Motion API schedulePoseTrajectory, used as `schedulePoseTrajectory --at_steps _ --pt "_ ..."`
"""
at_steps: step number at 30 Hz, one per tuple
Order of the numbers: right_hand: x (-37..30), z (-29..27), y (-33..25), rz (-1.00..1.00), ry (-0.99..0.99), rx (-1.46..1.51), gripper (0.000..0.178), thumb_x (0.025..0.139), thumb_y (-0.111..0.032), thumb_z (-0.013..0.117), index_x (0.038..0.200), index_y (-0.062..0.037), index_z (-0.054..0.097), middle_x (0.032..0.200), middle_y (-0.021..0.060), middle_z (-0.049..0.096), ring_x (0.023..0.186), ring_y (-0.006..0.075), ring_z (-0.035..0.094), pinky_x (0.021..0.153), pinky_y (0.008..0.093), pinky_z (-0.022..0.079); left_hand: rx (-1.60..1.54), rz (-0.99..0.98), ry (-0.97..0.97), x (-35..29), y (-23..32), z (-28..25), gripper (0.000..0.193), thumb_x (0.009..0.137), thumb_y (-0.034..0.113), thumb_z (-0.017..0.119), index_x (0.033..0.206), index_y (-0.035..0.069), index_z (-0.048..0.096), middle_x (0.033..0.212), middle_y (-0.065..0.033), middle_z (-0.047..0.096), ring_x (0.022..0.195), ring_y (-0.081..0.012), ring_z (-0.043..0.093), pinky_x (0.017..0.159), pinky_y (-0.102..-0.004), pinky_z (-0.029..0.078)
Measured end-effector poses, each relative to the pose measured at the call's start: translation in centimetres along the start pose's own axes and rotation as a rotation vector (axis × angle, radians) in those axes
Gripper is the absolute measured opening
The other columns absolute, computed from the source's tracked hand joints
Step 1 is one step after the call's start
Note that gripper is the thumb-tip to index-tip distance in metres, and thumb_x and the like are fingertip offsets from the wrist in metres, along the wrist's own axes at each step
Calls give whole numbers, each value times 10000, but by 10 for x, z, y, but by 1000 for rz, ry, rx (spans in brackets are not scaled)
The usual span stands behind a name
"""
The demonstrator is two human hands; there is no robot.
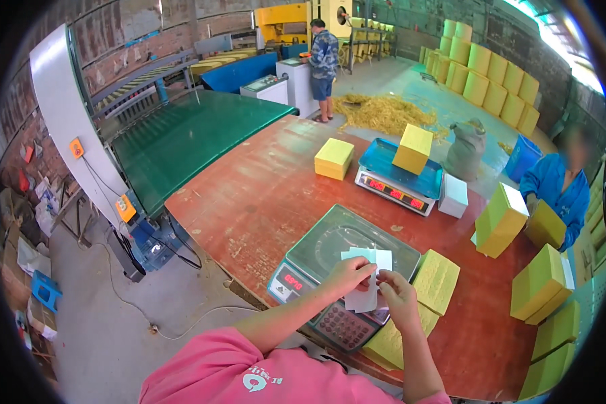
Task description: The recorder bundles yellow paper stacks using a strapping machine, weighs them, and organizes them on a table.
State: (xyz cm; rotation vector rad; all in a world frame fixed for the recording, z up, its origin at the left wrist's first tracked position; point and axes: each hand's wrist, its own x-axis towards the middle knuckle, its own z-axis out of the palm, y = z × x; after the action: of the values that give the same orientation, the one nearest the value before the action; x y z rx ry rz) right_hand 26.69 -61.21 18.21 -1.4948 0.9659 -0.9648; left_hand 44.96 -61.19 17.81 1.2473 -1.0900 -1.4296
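Note:
Several small white paper sheets are pinched between my two hands, above the near edge of a silver-topped digital scale. My left hand is closed on their left side, thumb and fingertips together. From the right, my right hand grips the same sheets, its fingers curled. The scale's keypad shows below my hands, and its red display is lit. Just right of the scale lie yellow blocks that look like stacked sheets, one of them partly under my right forearm.
A second scale with a blue tray bears a yellow block. White sheets are stacked beside it. At right, a person in blue handles yellow blocks. A green conveyor belt borders the red table. Another person stands behind.

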Motion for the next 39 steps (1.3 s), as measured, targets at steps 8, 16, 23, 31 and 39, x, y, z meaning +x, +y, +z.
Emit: schedulePoseTrajectory --at_steps 8,16,23,31,39 --pt "-1 1 0 -4 16 -35 295 909 -27 531 1185 55 594 1072 92 638 967 160 610 860 296 499 -38 -26 -15 0 0 -1 237 970 221 559 1021 -2 620 888 -37 626 804 -110 626 716 -278 570" --pt "-1 0 5 2 28 -60 294 910 -40 555 1187 49 599 1036 97 653 953 149 612 839 284 494 4 31 -15 -1 1 -2 249 942 105 523 1153 -20 567 957 -87 647 863 -152 660 748 -310 575" --pt "-4 2 -1 64 36 -35 305 930 -41 537 1220 45 579 954 68 654 873 122 607 794 269 491 113 128 36 -1 -3 -2 586 908 15 515 1459 49 320 1002 -122 647 872 -165 658 755 -319 577" --pt "-6 3 -4 52 17 -15 312 933 -35 533 1232 45 573 968 67 657 853 113 596 777 258 484 74 80 -23 1 -10 -5 358 934 69 524 1287 11 541 998 -96 642 856 -142 655 756 -293 582" --pt "-6 2 -5 66 3 7 316 928 -29 530 1232 47 574 961 56 643 836 101 577 750 250 474 54 64 24 -3 -3 -1 262 936 98 547 1171 -14 585 942 -74 614 850 -133 646 752 -287 586"
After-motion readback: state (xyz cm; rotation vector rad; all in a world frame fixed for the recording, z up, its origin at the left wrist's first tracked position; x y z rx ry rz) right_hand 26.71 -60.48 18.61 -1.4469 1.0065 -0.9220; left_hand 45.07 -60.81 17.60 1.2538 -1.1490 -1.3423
